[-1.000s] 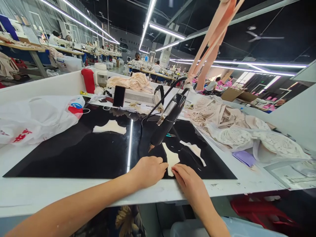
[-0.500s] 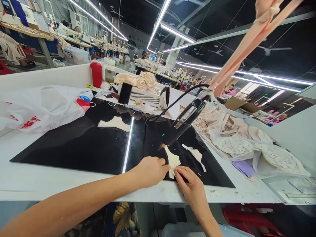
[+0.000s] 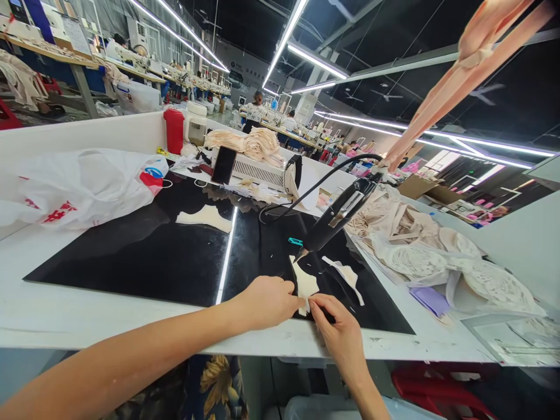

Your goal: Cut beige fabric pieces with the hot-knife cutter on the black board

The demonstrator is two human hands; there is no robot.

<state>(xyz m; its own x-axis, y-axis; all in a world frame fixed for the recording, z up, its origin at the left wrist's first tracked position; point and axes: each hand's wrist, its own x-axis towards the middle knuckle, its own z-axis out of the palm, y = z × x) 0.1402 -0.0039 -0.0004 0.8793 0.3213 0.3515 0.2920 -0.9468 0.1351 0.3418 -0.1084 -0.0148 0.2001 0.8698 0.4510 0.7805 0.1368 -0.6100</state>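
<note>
A cream fabric piece lies on the black board between my hands. My left hand rests at its left side, fingers closed on its lower part. From the right, my right hand pinches the lower right edge with thumb and forefinger. A black handheld tool hangs at a slant from peach fabric strips, its metal tip just above the top of the piece. Another cream piece lies to the right, and a third lies at the left of the board.
A white plastic bag is at the left. Behind the board are a phone, a white vented device and a red container. Beige lace garments pile up at the right. A small teal object lies near the tool.
The black tool has swung up and right, off the top of the piece, uncovering the teal object. My hands have barely moved. The view has shifted slightly.
</note>
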